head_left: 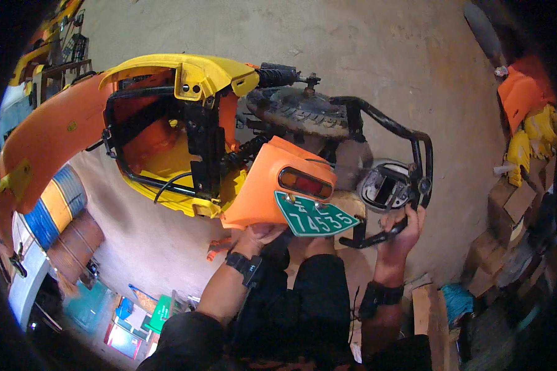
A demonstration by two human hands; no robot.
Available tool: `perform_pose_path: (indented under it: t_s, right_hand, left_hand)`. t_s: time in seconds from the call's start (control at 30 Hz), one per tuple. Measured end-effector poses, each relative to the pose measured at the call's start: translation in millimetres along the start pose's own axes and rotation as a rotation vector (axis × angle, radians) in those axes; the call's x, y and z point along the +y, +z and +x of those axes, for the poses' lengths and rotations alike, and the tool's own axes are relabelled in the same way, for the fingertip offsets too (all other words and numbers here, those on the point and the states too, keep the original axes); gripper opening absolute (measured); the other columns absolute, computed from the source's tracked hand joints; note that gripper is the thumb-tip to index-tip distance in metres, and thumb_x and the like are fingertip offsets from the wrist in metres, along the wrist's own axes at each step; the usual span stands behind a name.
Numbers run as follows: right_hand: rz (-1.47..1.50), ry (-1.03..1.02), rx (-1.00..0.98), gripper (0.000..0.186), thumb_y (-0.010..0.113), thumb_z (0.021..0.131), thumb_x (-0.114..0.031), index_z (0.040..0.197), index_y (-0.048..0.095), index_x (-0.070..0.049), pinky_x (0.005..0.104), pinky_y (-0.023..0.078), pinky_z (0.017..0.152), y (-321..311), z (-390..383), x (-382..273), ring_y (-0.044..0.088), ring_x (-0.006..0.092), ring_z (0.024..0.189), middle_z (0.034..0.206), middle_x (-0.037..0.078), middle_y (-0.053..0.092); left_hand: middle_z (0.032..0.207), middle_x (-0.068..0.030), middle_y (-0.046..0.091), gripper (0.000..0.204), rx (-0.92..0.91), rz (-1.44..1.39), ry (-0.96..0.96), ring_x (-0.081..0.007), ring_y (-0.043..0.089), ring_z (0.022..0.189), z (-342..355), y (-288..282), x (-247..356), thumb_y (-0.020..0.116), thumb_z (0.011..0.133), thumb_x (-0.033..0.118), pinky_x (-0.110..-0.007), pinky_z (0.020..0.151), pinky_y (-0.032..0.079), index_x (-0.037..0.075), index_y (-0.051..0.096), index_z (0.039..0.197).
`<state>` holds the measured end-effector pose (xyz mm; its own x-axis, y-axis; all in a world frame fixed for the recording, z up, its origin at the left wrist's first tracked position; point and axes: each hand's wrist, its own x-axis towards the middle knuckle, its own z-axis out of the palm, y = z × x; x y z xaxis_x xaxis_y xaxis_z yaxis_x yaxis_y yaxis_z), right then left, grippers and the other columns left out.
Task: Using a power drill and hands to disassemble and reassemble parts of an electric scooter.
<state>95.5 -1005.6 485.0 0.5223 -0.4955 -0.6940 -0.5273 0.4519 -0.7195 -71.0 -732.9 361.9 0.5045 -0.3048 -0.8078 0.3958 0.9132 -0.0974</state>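
My left hand (254, 236) is under the lower edge of an orange rear fender (254, 191) with a tail light (306, 182) and green plate (315, 226), its fingers mostly hidden. My right hand (402, 229) is closed round a black tubular rack (422, 161) at its lower bend. Inside the rack sits a silver-and-black part (384, 188), too unclear to name. Behind the fender are a tyre (297, 111), shock absorbers (277, 75) and yellow-and-orange scooter bodywork (213, 71) on a black frame (201, 139).
A long orange panel (46, 145) reaches left above blue-and-yellow drums (65, 195). Cardboard boxes (507, 204), yellow parts (520, 148) and orange panels (526, 86) line the right side. A wooden piece (430, 321) and teal bundle (457, 303) lie at lower right, on concrete floor (377, 49).
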Motion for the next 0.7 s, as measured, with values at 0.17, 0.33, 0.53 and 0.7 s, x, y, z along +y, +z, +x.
perform_pose_path:
  t_s: [0.17,0.33,0.53,0.7]
  right_hand:
    - [-0.195,-0.066,-0.001,0.011,0.056,0.090,-0.014,0.097,0.050,-0.008,0.0324,0.044,0.048,-17,68,50,0.049,0.0197,0.051,0.070,0.005,0.046]
    - [-0.068,0.166,0.035,0.019,0.057,0.087,-0.008,0.103,0.048,-0.006,0.0395,0.055,0.057,2,63,78,0.056,0.0245,0.058,0.075,0.007,0.049]
    - [0.032,0.370,0.003,0.052,0.060,0.083,-0.001,0.129,0.038,-0.011,0.0466,0.059,0.083,-11,49,111,0.068,0.0324,0.097,0.100,0.016,0.059]
    - [0.128,0.389,-0.144,0.067,0.058,0.076,0.001,0.138,0.038,-0.015,0.0455,0.051,0.100,-44,30,126,0.061,0.0341,0.114,0.116,0.019,0.060]
  left_hand:
    - [0.107,-0.0116,0.068,0.036,0.012,-0.129,-0.034,-0.0249,0.065,0.104,9,0,-4,0.070,0.076,-0.010,-0.040,0.091,0.056,0.003,0.065,0.108]
    - [0.107,-0.0113,0.068,0.038,0.087,-0.170,-0.048,-0.0250,0.065,0.105,-12,16,-25,0.071,0.074,-0.011,-0.040,0.093,0.055,0.003,0.065,0.109]
    - [0.112,-0.0113,0.065,0.037,-0.088,0.096,0.096,-0.0271,0.064,0.107,-18,50,-39,0.066,0.081,-0.014,-0.040,0.094,0.055,0.003,0.063,0.114]
    - [0.117,-0.0104,0.064,0.043,0.070,0.137,0.139,-0.0237,0.064,0.109,-10,75,-39,0.066,0.082,-0.012,-0.037,0.095,0.053,0.003,0.058,0.121]
